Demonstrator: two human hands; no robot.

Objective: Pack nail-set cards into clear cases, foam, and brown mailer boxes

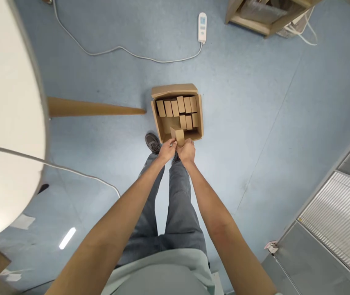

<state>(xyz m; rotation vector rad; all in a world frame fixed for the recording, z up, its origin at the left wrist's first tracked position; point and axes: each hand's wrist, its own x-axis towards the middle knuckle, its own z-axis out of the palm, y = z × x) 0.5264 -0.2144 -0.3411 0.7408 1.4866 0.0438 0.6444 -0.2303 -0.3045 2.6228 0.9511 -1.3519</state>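
A small brown cardboard box (177,135) is held over the near side of an open carton (202,119) on the floor. My right hand (187,150) is closed around its near end. At the same end, my left hand (168,149) has its fingers pinched together against the box's left edge; whether it grips the box or only touches it is hard to see. Inside the carton, several similar small boxes (175,108) stand in a row along the far side. A few more small boxes (188,121) sit at the right, with the carton's bottom showing at the left.
A white round table (5,102) fills the left side, its wooden leg (95,107) reaching toward the carton. A white handheld controller (202,28) lies on the blue floor with its cable. Wooden furniture (250,22) stands at the far right. My shoe (152,142) is beside the carton.
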